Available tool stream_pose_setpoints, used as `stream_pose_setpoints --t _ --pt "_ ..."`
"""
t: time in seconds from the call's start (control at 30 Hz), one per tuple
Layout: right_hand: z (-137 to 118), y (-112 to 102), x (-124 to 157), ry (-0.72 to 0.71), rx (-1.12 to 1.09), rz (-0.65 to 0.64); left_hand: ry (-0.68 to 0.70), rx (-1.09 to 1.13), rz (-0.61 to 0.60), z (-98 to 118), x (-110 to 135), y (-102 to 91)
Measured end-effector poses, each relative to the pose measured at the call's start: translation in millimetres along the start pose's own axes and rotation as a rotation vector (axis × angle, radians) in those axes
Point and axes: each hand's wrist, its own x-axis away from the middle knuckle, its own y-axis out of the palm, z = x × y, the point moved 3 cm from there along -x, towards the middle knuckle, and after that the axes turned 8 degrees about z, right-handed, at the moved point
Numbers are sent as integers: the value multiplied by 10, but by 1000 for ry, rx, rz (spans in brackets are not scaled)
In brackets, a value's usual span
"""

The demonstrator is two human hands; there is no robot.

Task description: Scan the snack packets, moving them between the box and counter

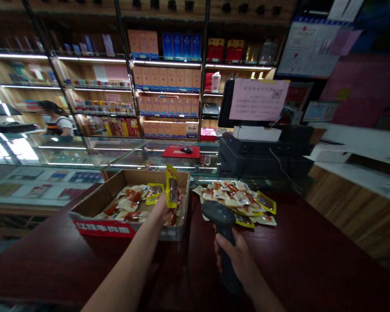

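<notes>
While the left hand (165, 210) is grasping a yellow packet (172, 186) above the cardboard box (100, 228), the right hand (236, 252) is clasping a handheld scanner (219, 212) right of the box; a scanning step is apparently proceeding, the next move seemingly requiring packet and scanner aligned.

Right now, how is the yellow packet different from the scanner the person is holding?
The yellow packet is bright yellow with a brown middle; the scanner is dark all over.
The packet is flat and smaller; the scanner is bigger, with a chunky head on a handle.
The packet is held up over the cardboard box; the scanner is in front of the packet pile.
Both are in the person's hands: packet left, scanner right.
</notes>
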Motion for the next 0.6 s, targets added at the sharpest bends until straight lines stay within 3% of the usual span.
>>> stream_pose_setpoints --t 0.13,0.3,0.47,0.6 --pt "27 -579 41 -21 -8 200 195 -217 29 -233 -90 490" --pt "1 -1192 211 7 -14 403 189 -576 61 -1013 -215 964" --pt "-89 -1531 396 -26 -70 547 132 -700 -43 -1725 -157 1286" --pt "-96 -1648 481 -28 -82 580 90 -668 -80 -1986 -107 1463"
